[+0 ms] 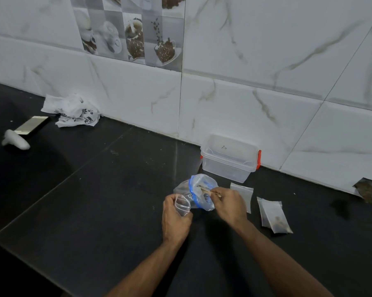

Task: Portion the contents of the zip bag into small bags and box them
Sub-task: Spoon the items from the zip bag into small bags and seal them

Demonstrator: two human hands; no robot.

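Observation:
A clear zip bag [199, 190] with a blue zip strip lies open on the black counter. My right hand [229, 202] pinches a thin light-coloured stick or spoon whose tip reaches into the bag's mouth. My left hand [175, 213] holds a small clear bag [182, 204] open just left of the zip bag. An empty small bag [242, 192] lies flat right of my right hand. Filled small bags [274, 216] with brown contents lie further right. A clear plastic box [230, 160] with red clips stands open against the wall behind the zip bag.
A crumpled white printed plastic bag [72, 111] lies at the back left by the wall. Near it sit a flat metallic slab [32, 125] and a white lump [15, 140]. The tiled wall has a broken hole [366, 190] at the far right.

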